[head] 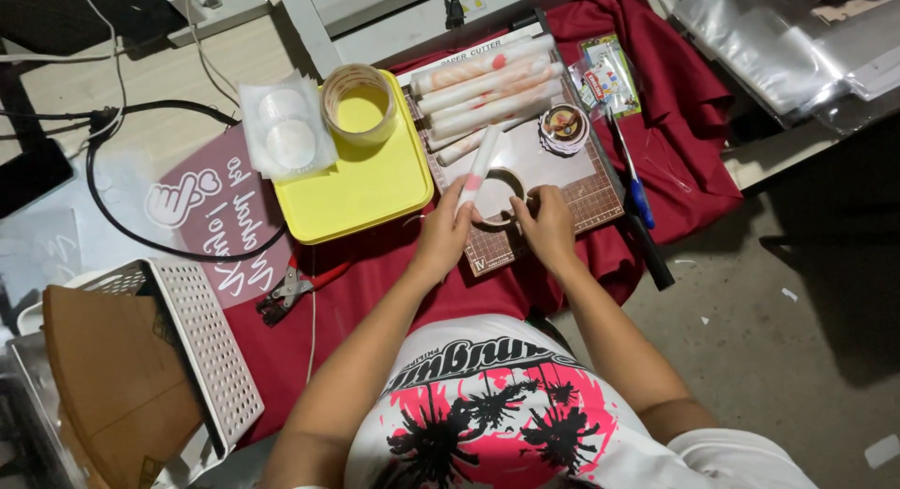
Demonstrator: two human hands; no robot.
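Rolled paper tube, pinched in left hand beside the tape roll gripped by right hand, could unroll if tape snags.

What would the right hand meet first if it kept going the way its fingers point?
The right hand points up-left and already touches the tape roll on the cutting mat. Beyond it, probably the rolled tube in the left hand; depth is unclear.
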